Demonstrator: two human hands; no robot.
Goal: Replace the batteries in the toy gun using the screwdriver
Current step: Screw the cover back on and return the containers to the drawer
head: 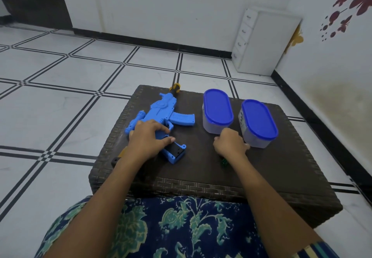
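The left hand (149,137) lies open, fingers spread, on the blue toy gun (161,114), close to the left edge of the dark table (221,177). The right hand (229,145) is curled just before two blue-lidded containers (217,112); whether it holds anything cannot be told. The near part of the table is free.

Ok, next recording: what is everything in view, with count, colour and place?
toy gun: one, blue, left side of table
containers: two, clear with blue lids, right side of table
small green object: one, on table beside right wrist, unidentifiable
yellow-and-black piece: one, table's left edge, under left forearm
table: one, dark brown woven, centre
drawer unit: one, white, far corner
butterfly decals: several, red and yellow, right wall
floor: white tiles, black lines
floral cloth: one, blue-green, on lap
left hand: one, rests on toy gun
right hand: one, fingers curled, at containers' near side
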